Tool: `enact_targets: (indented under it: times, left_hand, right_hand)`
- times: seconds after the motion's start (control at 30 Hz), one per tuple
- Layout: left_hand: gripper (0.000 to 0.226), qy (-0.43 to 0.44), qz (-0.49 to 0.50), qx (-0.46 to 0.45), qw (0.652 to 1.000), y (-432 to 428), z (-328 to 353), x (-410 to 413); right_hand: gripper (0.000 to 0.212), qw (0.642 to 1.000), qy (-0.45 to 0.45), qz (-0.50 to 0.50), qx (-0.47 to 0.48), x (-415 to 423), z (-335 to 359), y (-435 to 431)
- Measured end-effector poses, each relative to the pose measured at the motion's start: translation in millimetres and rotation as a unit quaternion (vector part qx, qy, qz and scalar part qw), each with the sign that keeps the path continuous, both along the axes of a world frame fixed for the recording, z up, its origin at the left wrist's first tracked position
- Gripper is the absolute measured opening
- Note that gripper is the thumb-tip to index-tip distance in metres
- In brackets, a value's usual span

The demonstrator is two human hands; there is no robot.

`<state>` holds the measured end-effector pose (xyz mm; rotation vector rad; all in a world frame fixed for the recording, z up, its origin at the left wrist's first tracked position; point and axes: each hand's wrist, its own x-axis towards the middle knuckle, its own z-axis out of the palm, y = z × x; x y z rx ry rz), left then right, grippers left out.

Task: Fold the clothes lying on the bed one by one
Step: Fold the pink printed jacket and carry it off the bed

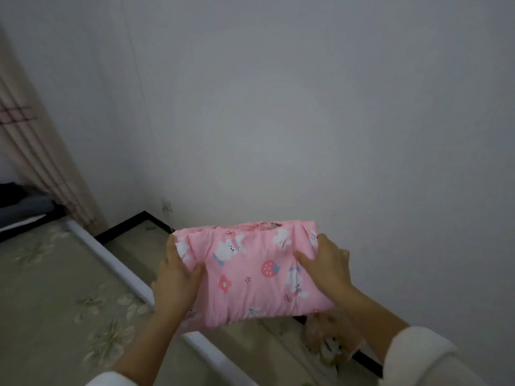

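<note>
Two hands hold a folded pink garment (250,277) printed with bunnies and strawberries, lifted above the bed's edge (122,271) in front of a grey wall (278,107). The left hand (174,277) clasps its left end, thumb on top; the right hand (326,267) grips its right end. A striped curtain (30,151) hangs at far left.

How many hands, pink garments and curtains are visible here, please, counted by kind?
Hands: 2, the left hand and the right hand, both gripping the pink garment.
Pink garments: 1, folded and held up.
Curtains: 1, the curtain at the left edge.
Total: 4
</note>
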<state>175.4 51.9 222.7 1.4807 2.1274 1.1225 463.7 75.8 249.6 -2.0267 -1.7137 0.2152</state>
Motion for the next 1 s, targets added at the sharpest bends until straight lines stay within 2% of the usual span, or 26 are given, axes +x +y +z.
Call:
enact_targets:
  times: [0.27, 0.43, 0.6, 0.73, 0.93, 1.0]
  left_hand:
    - [0.083, -0.022, 0.122, -0.001, 0.992, 149, -13, 37]
    - [0.085, -0.022, 0.170, -0.010, 0.985, 206, -14, 27]
    - [0.085, -0.024, 0.250, -0.018, 0.968, 235, -17, -11]
    - [0.081, -0.020, 0.306, -0.004, 0.952, 256, -16, -49]
    - [0.080, 0.073, 0.335, -0.061, 0.938, 307, -17, -149]
    - [0.066, 0.116, 0.321, -0.077, 0.937, 324, -16, -186]
  right_hand:
    - [0.048, 0.989, -0.029, 0.142, -0.014, 28, 3, 206]
    - [0.048, 0.977, -0.026, 0.207, -0.035, 8, 5, 298]
    - [0.046, 0.959, -0.004, 0.279, -0.045, -49, -2, 362]
    - [0.043, 0.942, 0.054, 0.329, -0.044, -107, -12, 402]
    - [0.055, 0.918, 0.088, 0.386, -0.032, -226, -8, 480]
    - [0.057, 0.915, 0.090, 0.392, -0.038, -272, -9, 506]
